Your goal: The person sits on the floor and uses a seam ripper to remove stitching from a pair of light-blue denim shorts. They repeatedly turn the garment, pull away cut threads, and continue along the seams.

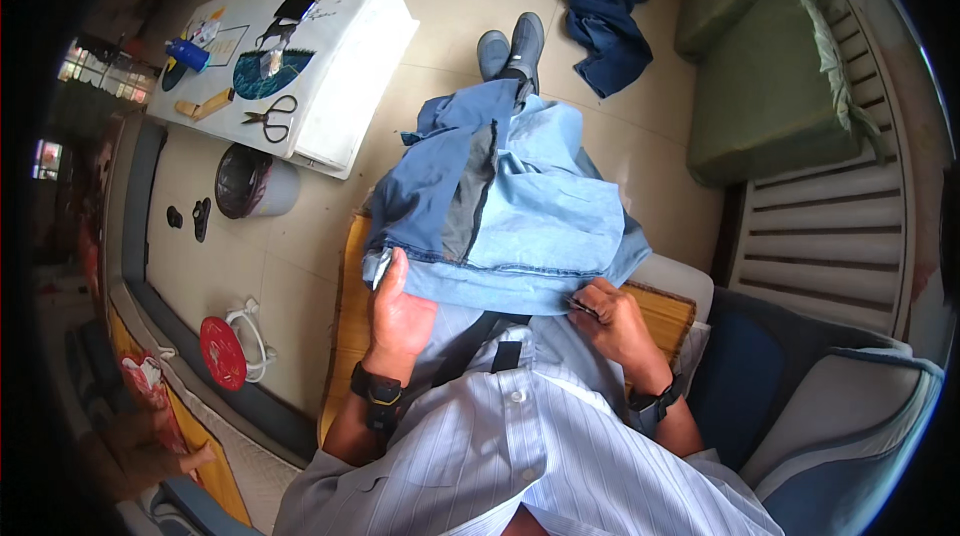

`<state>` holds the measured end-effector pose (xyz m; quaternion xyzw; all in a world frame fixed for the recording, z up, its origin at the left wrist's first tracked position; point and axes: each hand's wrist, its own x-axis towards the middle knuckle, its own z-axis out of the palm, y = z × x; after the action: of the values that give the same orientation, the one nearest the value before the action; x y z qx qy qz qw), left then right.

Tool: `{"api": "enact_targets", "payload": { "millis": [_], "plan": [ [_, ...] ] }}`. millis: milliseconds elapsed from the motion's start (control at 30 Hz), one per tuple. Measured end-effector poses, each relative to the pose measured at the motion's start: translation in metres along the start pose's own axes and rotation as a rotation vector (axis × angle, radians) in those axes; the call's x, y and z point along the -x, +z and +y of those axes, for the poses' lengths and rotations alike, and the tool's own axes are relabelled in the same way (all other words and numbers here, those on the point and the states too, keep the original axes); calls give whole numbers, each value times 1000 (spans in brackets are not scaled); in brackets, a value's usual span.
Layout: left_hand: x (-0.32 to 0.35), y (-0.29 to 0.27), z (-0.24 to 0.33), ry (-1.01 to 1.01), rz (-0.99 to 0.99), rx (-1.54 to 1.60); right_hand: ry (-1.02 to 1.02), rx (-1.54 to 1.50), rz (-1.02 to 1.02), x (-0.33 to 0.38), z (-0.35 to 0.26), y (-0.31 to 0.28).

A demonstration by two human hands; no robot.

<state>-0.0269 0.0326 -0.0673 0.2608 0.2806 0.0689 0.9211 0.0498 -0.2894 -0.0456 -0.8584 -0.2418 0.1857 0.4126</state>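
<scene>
A pair of light blue jeans [520, 206] lies spread over my lap, partly turned so a grey inner panel shows. My left hand [398, 311] grips the near hem edge of the jeans at the left, thumb on top. My right hand [612, 321] pinches the same hem at the right, fingers closed on the fabric; something small and thin may be between the fingertips, but I cannot tell what. Both wrists wear dark bands. My shoes [512, 48] show beyond the jeans on the tiled floor.
A white low table [340, 66] at the upper left carries scissors [270, 118], a blue bottle [187, 54] and small items. A dark bin [250, 181] stands beside it. A dark blue cloth [605, 21] lies on the floor. A green cushioned bench [770, 76] is at the right.
</scene>
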Motion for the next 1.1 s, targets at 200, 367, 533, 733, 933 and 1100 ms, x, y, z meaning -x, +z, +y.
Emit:
{"api": "enact_targets", "payload": {
  "millis": [200,367,533,733,933,1100],
  "plan": [
    [5,6,2,-8,-22,33,-37,-319,44,-30,-26,-5],
    [10,2,1,-22,-14,-49,-121,-395,-18,-74,-60,27],
    [30,12,2,-136,-82,-255,-59,-421,-129,-85,-43,53],
    [49,-37,41,-430,-218,-669,159,-519,-8,-66,-13,-2],
    [32,-94,78,-99,167,-712,260,-671,14,-84,-58,24],
    [-8,-80,70,18,352,-488,338,-811,-71,-115,-64,73]
  ]
}}
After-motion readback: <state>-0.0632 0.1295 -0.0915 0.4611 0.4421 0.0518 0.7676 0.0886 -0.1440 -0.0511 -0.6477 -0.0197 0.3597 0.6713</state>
